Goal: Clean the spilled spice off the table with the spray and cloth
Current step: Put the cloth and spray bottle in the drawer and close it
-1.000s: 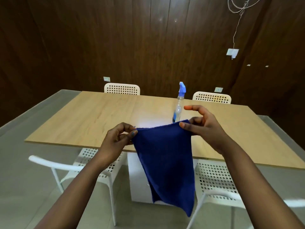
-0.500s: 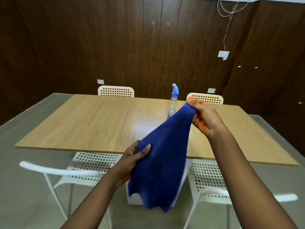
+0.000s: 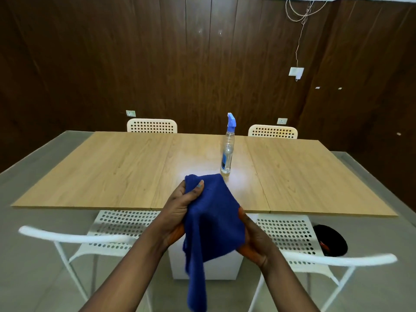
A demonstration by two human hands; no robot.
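Observation:
A dark blue cloth [image 3: 213, 217] hangs bunched between both hands, in front of the table's near edge. My left hand [image 3: 180, 210] grips its upper left part, thumb pressed on top. My right hand [image 3: 254, 239] holds its lower right side from underneath, fingers mostly hidden by the fabric. A clear spray bottle [image 3: 227, 149] with a blue nozzle stands upright on the wooden table [image 3: 112, 167], just beyond the cloth. No spilled spice shows on the tabletop; a bright glare lies around the bottle's base.
Two white perforated chairs [image 3: 126, 224] [image 3: 290, 233] stand at the near side, two more [image 3: 152, 125] at the far side. A white pedestal [image 3: 216, 269] supports the table. A black round object [image 3: 331, 240] lies on the floor at right. Dark wood panels form the wall.
My right hand came down from holding the cloth's corner high to cupping it low. My left hand rose to the cloth's top. The cloth went from stretched out to bunched.

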